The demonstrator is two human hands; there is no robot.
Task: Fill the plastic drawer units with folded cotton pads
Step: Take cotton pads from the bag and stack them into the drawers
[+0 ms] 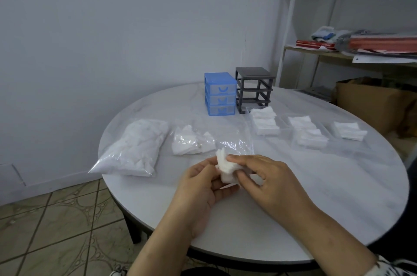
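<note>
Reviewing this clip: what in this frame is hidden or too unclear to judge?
- Head view: how the cotton pad is folded; the left hand and right hand cover it.
- Blue drawer unit: contents unreadable through its frosted fronts.
- Full bag: single pads blur together.
- Shelf: cut off by the right edge.

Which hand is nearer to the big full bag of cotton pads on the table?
The left hand. It is just right of the full bag, a short gap apart. The right hand is farther right, beyond the cotton pad that both hands hold.
</note>
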